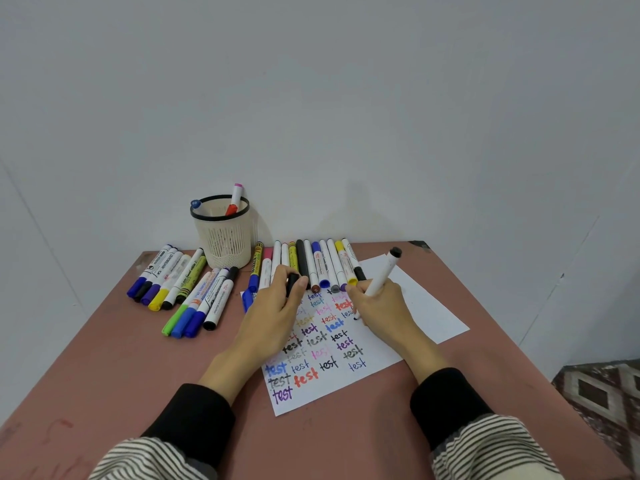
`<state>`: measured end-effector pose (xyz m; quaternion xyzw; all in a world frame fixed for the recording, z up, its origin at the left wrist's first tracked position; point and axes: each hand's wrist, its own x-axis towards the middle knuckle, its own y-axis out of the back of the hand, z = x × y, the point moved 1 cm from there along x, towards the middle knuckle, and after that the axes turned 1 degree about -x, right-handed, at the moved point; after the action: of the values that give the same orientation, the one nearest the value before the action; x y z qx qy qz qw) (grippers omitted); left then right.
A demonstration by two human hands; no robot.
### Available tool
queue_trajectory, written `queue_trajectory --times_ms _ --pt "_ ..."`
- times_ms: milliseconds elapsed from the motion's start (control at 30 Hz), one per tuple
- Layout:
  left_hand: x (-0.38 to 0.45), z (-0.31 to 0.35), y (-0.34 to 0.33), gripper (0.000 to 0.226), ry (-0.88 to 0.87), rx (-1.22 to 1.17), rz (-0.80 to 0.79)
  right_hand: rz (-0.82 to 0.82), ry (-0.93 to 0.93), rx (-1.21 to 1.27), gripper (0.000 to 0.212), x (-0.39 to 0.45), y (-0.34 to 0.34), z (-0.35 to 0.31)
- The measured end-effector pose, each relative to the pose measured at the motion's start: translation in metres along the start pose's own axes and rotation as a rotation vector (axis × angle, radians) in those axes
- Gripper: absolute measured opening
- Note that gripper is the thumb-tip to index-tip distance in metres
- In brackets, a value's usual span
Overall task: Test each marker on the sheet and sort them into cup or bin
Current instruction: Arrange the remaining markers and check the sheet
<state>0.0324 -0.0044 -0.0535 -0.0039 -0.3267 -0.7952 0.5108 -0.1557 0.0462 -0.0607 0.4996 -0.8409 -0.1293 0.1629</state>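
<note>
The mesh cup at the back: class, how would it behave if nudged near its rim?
The mesh cup looks light: thin openwork walls, few markers inside. It stands tall on a narrower base, so a nudge would probably tip it. The pink-ended marker leaning out could spill.

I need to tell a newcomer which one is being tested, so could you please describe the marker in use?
Start at the written-on sheet. The right hand grips a white marker there, tip down on the paper. Unlike the capped markers lying beside it, it stands tilted, black end up.
</note>
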Motion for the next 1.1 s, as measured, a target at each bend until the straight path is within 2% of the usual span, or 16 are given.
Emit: queue_trajectory --times_ms 100,300,433,600,733,933,1100 --pt "0.000 -0.001 0.000 0.028 0.001 -0.002 -0.001 0.013 -0.001 -0.016 0.030 0.000 0.000 0.000" --pt "0.001 -0.001 -0.001 0.030 -0.006 0.013 -0.009 0.000 -0.031 0.015 0.034 -0.002 0.001 -0.001" --pt "0.001 -0.003 -0.001 0.029 -0.004 0.019 -0.001 0.064 -0.009 0.026 0.037 -0.003 0.006 -0.007" --pt "0.001 -0.002 0.000 0.029 -0.012 0.021 0.000 0.021 -0.012 0.028 0.034 -0.004 0.008 -0.008" --pt "0.001 -0.001 0.000 0.031 -0.010 0.021 0.002 0.004 -0.015 0.005 0.041 -0.004 0.005 -0.004" --pt "0.001 0.000 0.000 0.034 -0.008 0.027 0.000 0.009 -0.074 -0.017 0.029 0.000 0.005 -0.002" --pt "0.001 0.000 -0.001 0.033 -0.004 0.027 0.009 0.002 -0.027 -0.023 0.036 -0.002 0.005 -0.004"
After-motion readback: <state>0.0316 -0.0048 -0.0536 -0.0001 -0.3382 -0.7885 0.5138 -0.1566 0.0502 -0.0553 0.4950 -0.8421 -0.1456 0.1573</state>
